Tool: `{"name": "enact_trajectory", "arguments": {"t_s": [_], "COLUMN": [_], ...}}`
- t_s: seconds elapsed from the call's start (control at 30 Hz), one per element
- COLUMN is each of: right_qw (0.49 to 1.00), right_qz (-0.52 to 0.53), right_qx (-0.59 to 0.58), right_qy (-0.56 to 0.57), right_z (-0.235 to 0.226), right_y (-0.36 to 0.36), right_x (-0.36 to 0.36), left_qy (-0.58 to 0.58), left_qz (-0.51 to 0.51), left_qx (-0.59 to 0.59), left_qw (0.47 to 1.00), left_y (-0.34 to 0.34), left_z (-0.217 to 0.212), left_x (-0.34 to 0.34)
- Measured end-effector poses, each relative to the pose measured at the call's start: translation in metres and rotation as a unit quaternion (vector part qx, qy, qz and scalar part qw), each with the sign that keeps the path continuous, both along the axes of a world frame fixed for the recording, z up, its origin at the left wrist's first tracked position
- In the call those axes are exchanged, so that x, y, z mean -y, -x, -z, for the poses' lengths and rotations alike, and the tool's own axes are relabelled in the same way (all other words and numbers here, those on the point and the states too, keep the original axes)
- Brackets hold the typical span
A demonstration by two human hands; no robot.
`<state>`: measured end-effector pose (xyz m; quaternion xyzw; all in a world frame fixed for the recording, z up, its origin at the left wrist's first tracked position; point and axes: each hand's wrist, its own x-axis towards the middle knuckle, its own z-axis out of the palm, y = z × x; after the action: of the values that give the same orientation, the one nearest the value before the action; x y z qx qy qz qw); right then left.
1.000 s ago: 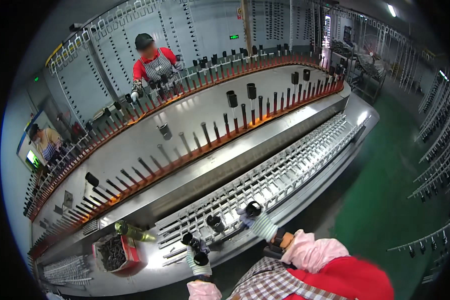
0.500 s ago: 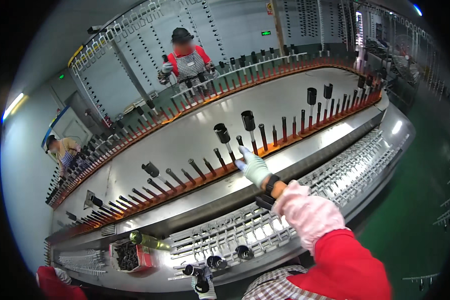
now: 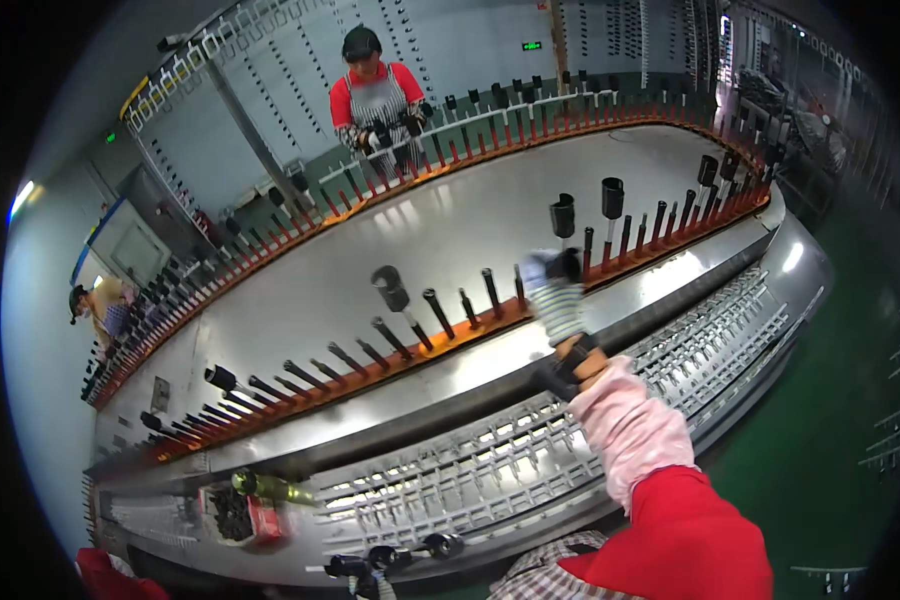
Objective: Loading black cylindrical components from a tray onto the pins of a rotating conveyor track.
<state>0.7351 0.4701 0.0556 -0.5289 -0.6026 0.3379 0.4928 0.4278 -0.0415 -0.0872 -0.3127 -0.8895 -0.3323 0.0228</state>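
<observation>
Right grip (image 3: 553, 290) holds black tube (image 3: 570, 264) — axis upright.

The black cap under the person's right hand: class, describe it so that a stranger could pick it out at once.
Find the orange rail of black pins curving along the near edge of the grey oval table. Follow it right to the gloved right hand reaching from the pink sleeve. The black cap sits at its fingertips; the other capped pins nearby stand untouched.
</observation>
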Motion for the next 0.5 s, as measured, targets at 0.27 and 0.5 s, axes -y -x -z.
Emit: {"name": "enact_trajectory", "arguments": {"t_s": [0.27, 0.5], "right_qw": [0.949, 0.952], "right_qz": [-0.054, -0.188], "right_qx": [-0.304, -0.238], "right_qy": [-0.072, -0.043], "right_z": [0.055, -0.066], "right_y": [-0.054, -0.081], "right_x": [-0.064, 0.059], "left_qy": [0.134, -0.144], "left_qz": [0.133, -0.036], "left_qx": [-0.367, 0.299], "left_qw": [0.911, 0.943], "left_y": [0.039, -0.149], "left_z": [0.091, -0.067], "left_x": [0.089, 0.033]}}
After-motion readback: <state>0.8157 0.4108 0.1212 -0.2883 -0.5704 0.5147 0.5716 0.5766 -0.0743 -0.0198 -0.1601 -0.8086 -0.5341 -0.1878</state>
